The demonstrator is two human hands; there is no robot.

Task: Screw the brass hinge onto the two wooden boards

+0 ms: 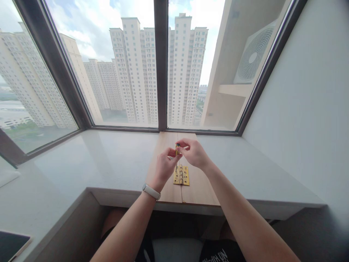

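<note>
Two light wooden boards (196,189) lie side by side on the white sill. A brass-coloured hinge (185,175) rests open across the seam between them, with small screws or holes on its leaves. Above the hinge's left leaf, my left hand (165,163) and my right hand (194,152) meet with fingers pinched on a small yellow and dark screwdriver (177,149). Its thin shaft points down toward the left leaf. Whether the tip touches a screw cannot be made out. A pale band is on my left wrist.
The white sill (117,156) surrounds the boards, its front edge close to my forearms. Dark window frames (161,72) stand behind it. A dark flat object (12,245) is at the lower left. A white wall rises at right.
</note>
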